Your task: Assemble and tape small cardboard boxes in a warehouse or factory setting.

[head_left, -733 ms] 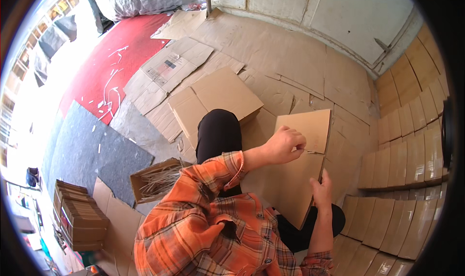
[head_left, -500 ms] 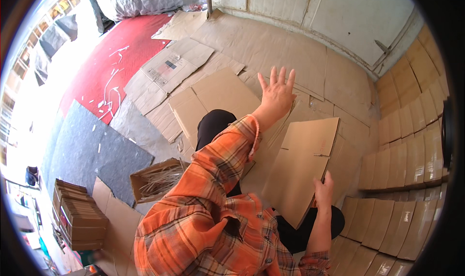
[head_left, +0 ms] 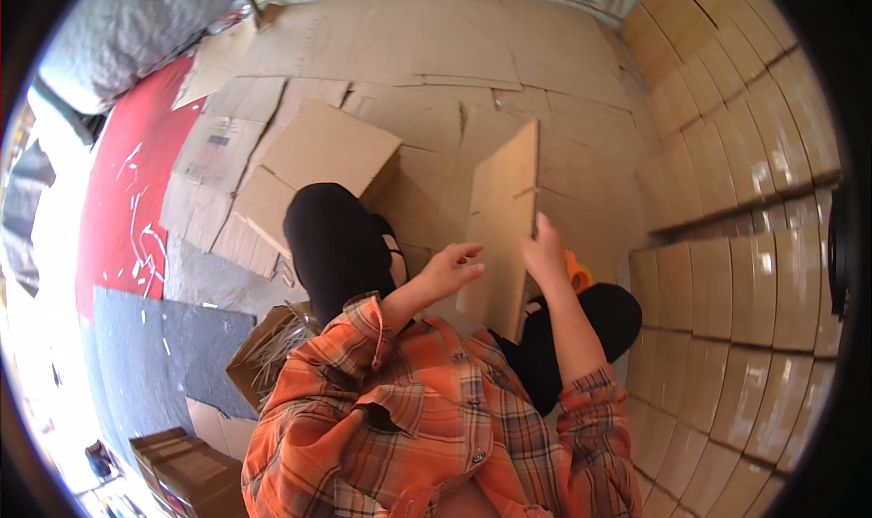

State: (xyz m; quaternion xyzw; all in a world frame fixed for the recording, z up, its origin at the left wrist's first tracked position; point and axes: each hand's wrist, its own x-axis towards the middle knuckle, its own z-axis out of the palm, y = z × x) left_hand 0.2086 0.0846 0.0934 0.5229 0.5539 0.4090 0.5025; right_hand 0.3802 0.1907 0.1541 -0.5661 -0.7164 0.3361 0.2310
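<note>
Right hand: gripping the right edge of a flat brown cardboard panel, positioned between both hands. Left hand: fingers loosely parted; contact indeterminable. Flattened grey-brown cardboard sheet: dark printed block, illegible.

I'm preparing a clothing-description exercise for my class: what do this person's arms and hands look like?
The left hand and right hand are ungloved. The left sleeve and right sleeve are orange plaid crossed by dark and pale bands, and both stop short of the hands.

Workshop or storeroom: stacked cartons, cardboard-covered floor.
</note>
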